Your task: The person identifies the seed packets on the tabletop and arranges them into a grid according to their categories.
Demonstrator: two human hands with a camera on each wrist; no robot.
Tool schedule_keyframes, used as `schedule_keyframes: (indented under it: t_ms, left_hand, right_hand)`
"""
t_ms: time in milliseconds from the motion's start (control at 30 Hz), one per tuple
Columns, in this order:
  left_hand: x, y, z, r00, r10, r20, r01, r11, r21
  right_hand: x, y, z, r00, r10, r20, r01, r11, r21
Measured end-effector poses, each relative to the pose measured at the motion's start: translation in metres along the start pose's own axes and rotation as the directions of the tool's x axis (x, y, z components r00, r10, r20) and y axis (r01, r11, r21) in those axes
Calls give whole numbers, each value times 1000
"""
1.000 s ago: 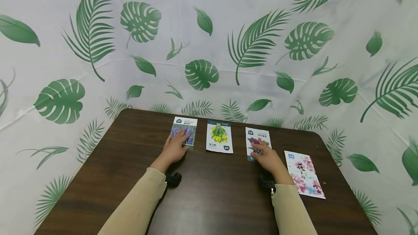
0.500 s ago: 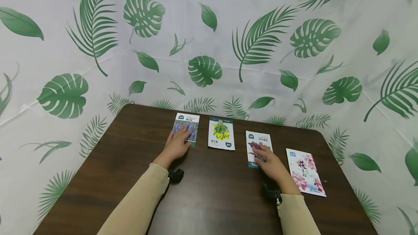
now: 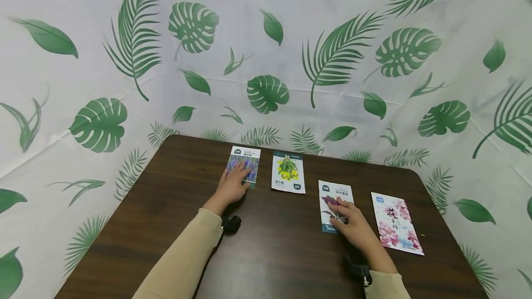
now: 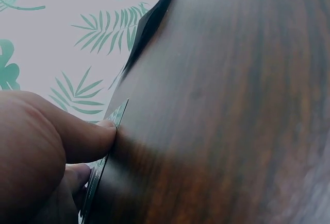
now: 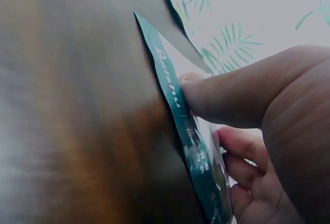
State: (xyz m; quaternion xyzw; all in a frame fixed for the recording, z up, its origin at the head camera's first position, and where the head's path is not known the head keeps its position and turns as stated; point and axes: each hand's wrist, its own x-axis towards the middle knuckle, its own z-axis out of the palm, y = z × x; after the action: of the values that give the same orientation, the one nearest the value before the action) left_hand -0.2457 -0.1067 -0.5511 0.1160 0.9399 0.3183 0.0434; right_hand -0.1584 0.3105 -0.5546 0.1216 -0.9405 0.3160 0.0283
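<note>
A seed packet with purple lavender-like flowers (image 3: pixel 251 176) lies flat at the back left of the table, and my left hand (image 3: pixel 232 187) rests on it with fingers spread. In the left wrist view my thumb (image 4: pixel 93 139) touches this packet near its edge. My right hand (image 3: pixel 353 225) rests on a white seed packet with a dark purple plant picture (image 3: pixel 335 190). The right wrist view shows its teal lower strip (image 5: pixel 172 98), with my thumb and fingers pressing on the packet's face. Between the hands lies a seed packet with yellow flowers (image 3: pixel 287 172).
To the right of my right hand lies a larger white packet with pink blossoms (image 3: pixel 396 225). All the packets are on a dark wooden table (image 3: pixel 266 253). A white cloth with green leaves (image 3: pixel 232 119) hangs behind it. Each wrist carries a black strapped camera (image 3: pixel 232 224).
My right hand has slid the purple-plant packet toward the table's near side, so it sits lower than the yellow-flower packet. My left hand stays on the lavender-like packet. The head view has shifted slightly.
</note>
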Motion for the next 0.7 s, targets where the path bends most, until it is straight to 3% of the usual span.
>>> schedule_keyframes:
  t_ms: [200,367,500,700]
  left_hand:
    - [-1,0,1,1000,1,-7,-1,1000,7]
    - [2,3,3,1000,-1,-4,1,1000,11]
    - [1,2,3,1000,-2,-4,2,1000,11]
    - [1,1,3,1000,-3,-6,3,1000,17]
  right_hand:
    - [-18,-12,3,1000,17,-9,-17,1000,-8]
    - [-22,-15,5,999,18,-46,-22,995,-98]
    - [-21,-17,11,996,-50,-79,36,984,-176]
    - [-21,-27,14,990,-136,-37,131,984,-118]
